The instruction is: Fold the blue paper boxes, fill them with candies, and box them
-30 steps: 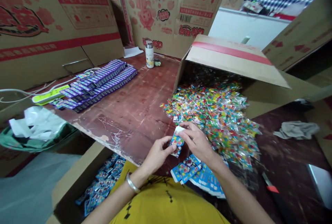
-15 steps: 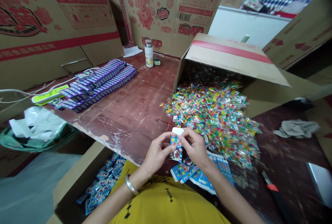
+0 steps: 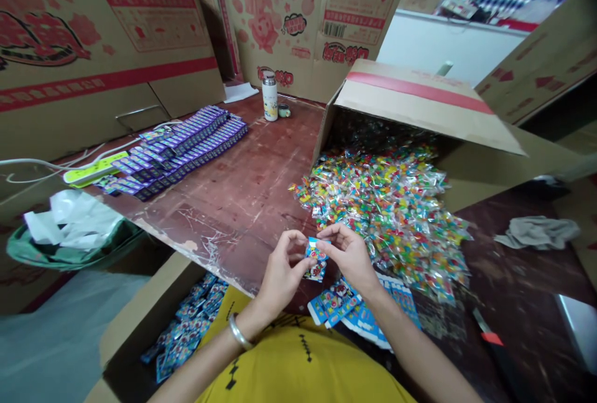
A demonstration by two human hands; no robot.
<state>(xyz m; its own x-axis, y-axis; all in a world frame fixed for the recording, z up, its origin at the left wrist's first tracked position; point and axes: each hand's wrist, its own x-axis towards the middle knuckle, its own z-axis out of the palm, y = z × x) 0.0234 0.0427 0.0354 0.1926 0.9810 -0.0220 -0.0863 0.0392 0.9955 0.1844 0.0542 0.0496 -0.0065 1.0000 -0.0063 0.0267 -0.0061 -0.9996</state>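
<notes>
A small blue printed candy box (image 3: pixel 316 267) is held upright between both hands, above the table's near edge. My left hand (image 3: pixel 285 269) grips its left side, the thumb across the front. The fingers of my right hand (image 3: pixel 347 259) are closed at its top right corner, where the top flap looks folded down. Flat blue cartons (image 3: pixel 366 319) lie below my right forearm, partly hidden by it. Just beyond my hands spreads a heap of clear candy packets (image 3: pixel 382 204) with colourful pieces, spilling from a cardboard box (image 3: pixel 415 93) on its side.
Rows of purple boxes (image 3: pixel 186 148) stand at the left by a yellow-green power strip (image 3: pixel 96 170). A bottle (image 3: pixel 269 98) stands at the back. An open carton (image 3: pixel 125 322) below the table edge holds blue boxes. A cutter knife (image 3: pixel 489 334) and grey cloth (image 3: pixel 536 232) lie at the right.
The white flap that stood up from the candy box's top is now folded down. My right fingers have shifted on the top edge, and my left fingers have loosened upward a little.
</notes>
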